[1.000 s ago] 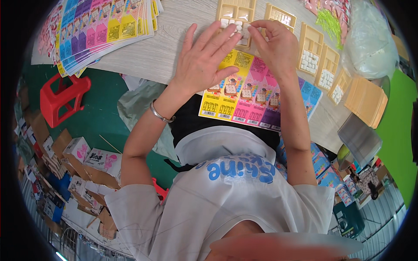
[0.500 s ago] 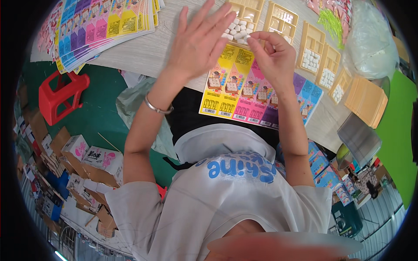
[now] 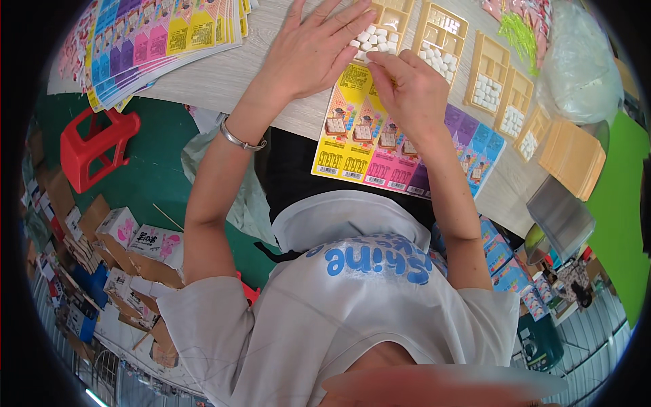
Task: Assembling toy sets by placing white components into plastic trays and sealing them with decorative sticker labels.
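Left hand (image 3: 313, 51): fingers spread flat, steadying the tray (image 3: 383, 30) at upper centre.
Right hand (image 3: 410, 91): fingers pinched together over the cards (image 3: 380, 136), apparently on a white piece; contents cannot be told.

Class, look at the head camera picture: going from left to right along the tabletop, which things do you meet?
Stack of colourful printed sheets → left hand → right hand → tan trays of small white pieces → clear plastic bag → stack of flat tan sheets.

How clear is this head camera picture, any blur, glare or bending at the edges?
Head view: evenly lit, no harsh glare; strong fisheye bending with a black rim; the left hand, right hand and tan tray are sharp; a pinkish blur smears the bottom edge.
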Demonstrator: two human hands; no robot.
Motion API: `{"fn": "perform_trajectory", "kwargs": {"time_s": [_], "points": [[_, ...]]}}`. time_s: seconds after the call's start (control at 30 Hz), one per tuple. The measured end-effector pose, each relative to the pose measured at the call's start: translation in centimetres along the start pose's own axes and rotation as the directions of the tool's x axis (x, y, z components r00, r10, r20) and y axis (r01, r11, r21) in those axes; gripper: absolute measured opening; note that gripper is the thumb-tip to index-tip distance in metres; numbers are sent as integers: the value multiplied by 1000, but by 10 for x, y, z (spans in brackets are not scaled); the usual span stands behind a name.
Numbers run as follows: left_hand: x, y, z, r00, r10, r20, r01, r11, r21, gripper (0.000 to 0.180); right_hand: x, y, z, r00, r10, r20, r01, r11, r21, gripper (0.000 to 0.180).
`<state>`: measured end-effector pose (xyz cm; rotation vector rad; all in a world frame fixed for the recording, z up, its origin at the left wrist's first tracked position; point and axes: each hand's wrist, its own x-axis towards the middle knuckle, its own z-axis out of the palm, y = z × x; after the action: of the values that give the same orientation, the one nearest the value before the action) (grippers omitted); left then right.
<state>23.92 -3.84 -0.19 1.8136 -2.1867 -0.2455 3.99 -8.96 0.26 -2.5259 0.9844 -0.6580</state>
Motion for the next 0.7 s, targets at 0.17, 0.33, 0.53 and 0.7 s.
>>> {"fn": "perform_trajectory", "kwargs": {"time_s": [0.17,0.33,0.53,0.7], "points": [[0,-1,2,1000,6,-15,-6,1000,1,60,3,0,4,999,-20,-34,20,1000,4,11],[1,-1,2,1000,-4,-2,4,1000,-8,61,3,4,12,998,-9,-59,11,999,37,10],[-2,-1,4,1000,-9,-4,9,1000,-18,61,-1,3,-9,998,-60,35,59,998,32,9],[0,12,-1,998,53,19,-52,998,-38,64,-12,43,-43,825,514,235,-452,350,820,20]]}}
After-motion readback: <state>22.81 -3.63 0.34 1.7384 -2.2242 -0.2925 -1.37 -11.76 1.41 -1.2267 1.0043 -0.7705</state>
